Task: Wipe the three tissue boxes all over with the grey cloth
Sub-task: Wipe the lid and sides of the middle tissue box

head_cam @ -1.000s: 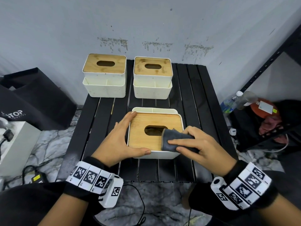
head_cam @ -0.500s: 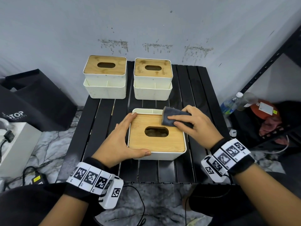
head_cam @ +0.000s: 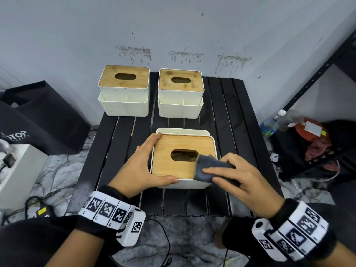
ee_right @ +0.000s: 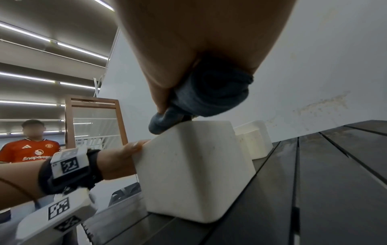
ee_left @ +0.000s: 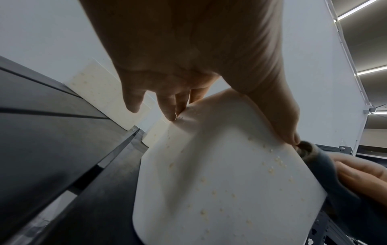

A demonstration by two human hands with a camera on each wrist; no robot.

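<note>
The grey cloth (head_cam: 209, 169) is folded into a thick pad and lies on the near right corner of the bamboo lid (head_cam: 174, 166) of the nearest tissue box (head_cam: 185, 184), partly hanging over the front edge of this box. The right hand (head_cam: 240, 178) has its grip on the cloth: the fingers lie on top of it and press it down on the lid, and in the right wrist view the thumb side curls around the rolled cloth (ee_right: 209, 92) just above the white corner of the box (ee_right: 194, 167). The left hand (head_cam: 138, 168) has a wide, relaxed grip against the same box, with the straight fingers along its left side up to the far corner and the thumb laid along the front edge; it holds nothing closed inside. In the left wrist view the thumb tip almost meets the cloth (ee_left: 318, 159) at the front wall of the box (ee_left: 220, 182). The box stands on the black slatted counter (head_cam: 119, 151). Behind it, near the wall, stand the other two tissue boxes, one at the left (head_cam: 124, 93) and one at the right (head_cam: 180, 93), just beside each other and well apart from the hands.
</note>
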